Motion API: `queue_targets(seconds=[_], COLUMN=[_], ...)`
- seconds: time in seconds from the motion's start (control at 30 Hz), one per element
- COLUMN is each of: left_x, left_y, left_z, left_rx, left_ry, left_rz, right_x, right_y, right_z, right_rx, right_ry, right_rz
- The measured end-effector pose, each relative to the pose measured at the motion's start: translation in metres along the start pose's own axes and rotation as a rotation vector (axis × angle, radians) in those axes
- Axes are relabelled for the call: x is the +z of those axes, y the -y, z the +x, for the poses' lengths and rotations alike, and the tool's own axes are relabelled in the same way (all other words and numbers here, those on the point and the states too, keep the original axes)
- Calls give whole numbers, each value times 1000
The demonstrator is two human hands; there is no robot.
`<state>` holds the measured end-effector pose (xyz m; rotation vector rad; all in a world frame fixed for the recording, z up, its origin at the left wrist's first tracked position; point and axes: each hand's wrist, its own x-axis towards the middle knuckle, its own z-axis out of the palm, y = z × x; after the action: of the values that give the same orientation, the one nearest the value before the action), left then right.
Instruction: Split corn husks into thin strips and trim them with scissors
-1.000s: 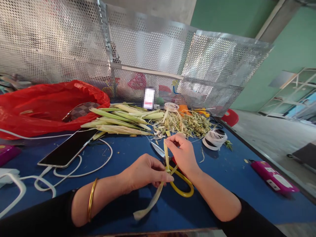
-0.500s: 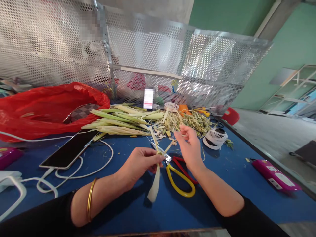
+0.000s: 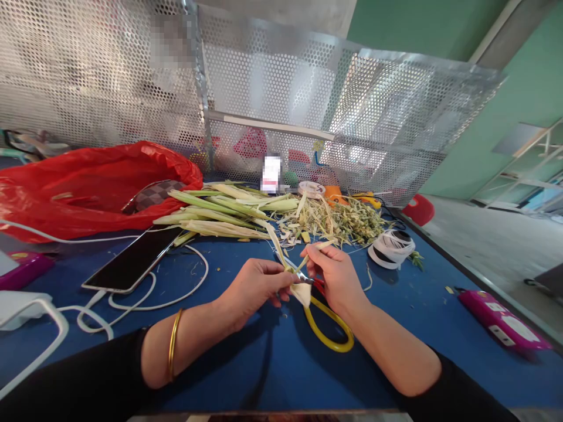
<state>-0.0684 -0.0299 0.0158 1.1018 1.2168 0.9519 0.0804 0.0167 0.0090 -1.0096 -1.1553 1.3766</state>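
Pinching one pale leaf strip [image 3: 281,255] between them, left hand [image 3: 255,287] and right hand [image 3: 334,275] close on it just above the scissors [image 3: 328,328], keeping it taut.

Glossy red plastic bag [image 3: 88,181], perforated shiny metal screen [image 3: 109,76], matt blue tabletop [image 3: 246,363].

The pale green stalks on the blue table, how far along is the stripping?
Done: a heap of stripped pale husk scraps lies behind the hands. In hand: the left hand and right hand pinch one pale leaf strip above the yellow-handled scissors. Left: a bundle of whole pale green stalks beside the red plastic bag.
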Motion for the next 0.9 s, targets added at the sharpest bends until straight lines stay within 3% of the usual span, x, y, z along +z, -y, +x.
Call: queue_targets(seconds=[0.2,0.3,0.47,0.53,0.67,0.8,0.9], left_x=[0,-2,-6,-8,-9,-9,-11], left_y=[-3,-4,-3,-3,-4,-4,-4], left_z=[0,0,3,4,5,8,10], left_rx=[-10,36,118,136,147,110,31], left_ry=[-11,-74,-193,-185,-226,-262,-219], left_rz=[3,9,64,94,73,-14,-121], right_x=[-1,-4,-2,0,0,-3,-5], right_y=[-2,0,7,7,7,9,9], right_z=[2,2,-8,-12,-14,-11,-10], right_rx=[57,108,298,249,35,-48,-216], right_ry=[9,62,454,501,464,469,405], right_rz=[63,40,-217,-298,-400,-513,-775])
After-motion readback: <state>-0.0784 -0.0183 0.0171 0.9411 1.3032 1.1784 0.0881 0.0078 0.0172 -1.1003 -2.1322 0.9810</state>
